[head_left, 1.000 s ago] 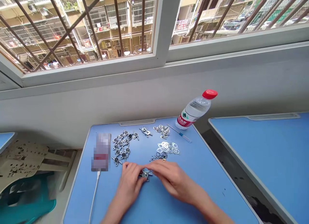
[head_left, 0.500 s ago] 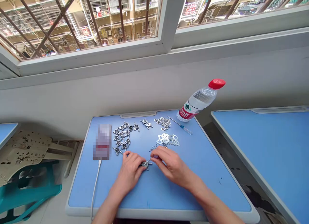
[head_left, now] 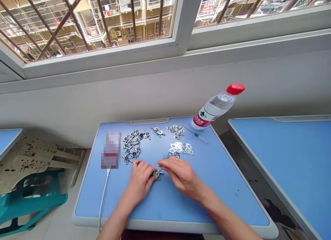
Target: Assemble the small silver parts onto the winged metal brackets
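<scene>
My left hand (head_left: pixel 141 178) rests on the blue desk, its thumb and fingers closed on a small metal part with thin arms and a ring (head_left: pixel 157 174). From the other side my right hand (head_left: pixel 181 174) reaches over that part, thumb and fingertips pinched just above it. Whatever lies in this pinch is too small to make out. Tiny rings and bits (head_left: pixel 171 155) lie right behind the right hand, partly hidden by it. Flat silver plates (head_left: pixel 181 148) are heaped a little farther back. Several round metal parts with black centres (head_left: pixel 131 143) form a cluster beyond my left hand.
At the desk's (head_left: pixel 207 202) back are metal hooks (head_left: pixel 176 130), a few joined metal pieces (head_left: pixel 158 131), a thin screwdriver-like tool (head_left: pixel 195 134) and a red-capped water bottle (head_left: pixel 214 109). A phone (head_left: pixel 111 150) with a white cable (head_left: pixel 103 198) lies left. Another desk (head_left: pixel 284 147) stands right.
My right hand's fingertips have shifted slightly left, over the metal part. The left hand keeps its grip. The whole view has shifted a little.
</scene>
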Available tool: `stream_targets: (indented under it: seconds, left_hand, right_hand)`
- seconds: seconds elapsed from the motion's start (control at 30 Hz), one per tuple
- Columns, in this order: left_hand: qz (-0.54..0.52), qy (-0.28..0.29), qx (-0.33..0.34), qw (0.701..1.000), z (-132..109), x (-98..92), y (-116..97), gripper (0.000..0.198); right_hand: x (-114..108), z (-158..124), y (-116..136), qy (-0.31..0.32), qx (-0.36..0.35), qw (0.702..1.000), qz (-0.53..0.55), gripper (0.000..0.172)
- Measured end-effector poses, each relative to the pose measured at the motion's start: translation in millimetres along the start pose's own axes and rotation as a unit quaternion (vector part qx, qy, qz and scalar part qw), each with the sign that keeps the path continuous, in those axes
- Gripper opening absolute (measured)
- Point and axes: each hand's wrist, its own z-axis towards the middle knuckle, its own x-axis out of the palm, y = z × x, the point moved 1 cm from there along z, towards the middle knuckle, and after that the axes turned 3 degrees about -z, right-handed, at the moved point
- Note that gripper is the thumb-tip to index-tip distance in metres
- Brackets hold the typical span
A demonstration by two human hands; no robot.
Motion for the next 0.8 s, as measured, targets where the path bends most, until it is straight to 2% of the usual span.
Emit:
stream_targets:
  seconds: [0.07,0.17,0.4,0.5,0.63,0.7,0.8]
  left_hand:
    - [0.01,-0.002,0.004,1.0,-0.1,0.3,0.0,0.011]
    - [0.02,-0.006,0.007,1.0,0.4,-0.2,-0.7,0.012]
    - [0.021,-0.002,0.002,1.0,0.7,-1.3,-2.4,0.01]
    - [0.026,0.002,0.005,1.0,0.5,-0.4,-3.4,0.01]
    - [0.03,0.002,0.007,1.0,0.6,0.4,-4.8,0.013]
    - [0.032,0.004,0.007,0.999,0.8,0.3,-5.4,0.014]
    - [0.039,0.004,0.009,0.999,1.1,-0.4,-6.3,0.012]
  right_hand:
    - [2.9,-0.6,-0.6,-0.02,0.019,0.999,-0.027,0.017]
    - [4.7,-1.0,-1.0,-0.025,0.029,0.998,-0.049,0.017]
    - [-3.5,2.2,0.1,0.037,0.025,0.997,0.059,0.023]
    - [0.7,3.2,3.3,0.01,0.005,0.999,0.035,0.018]
    - [10.5,0.9,3.8,-0.029,0.023,0.999,0.002,0.018]
    - [12.0,-0.6,2.0,-0.03,0.028,0.999,0.004,0.014]
    - [7.5,-0.7,-0.1,-0.013,0.0,1.0,0.023,0.015]
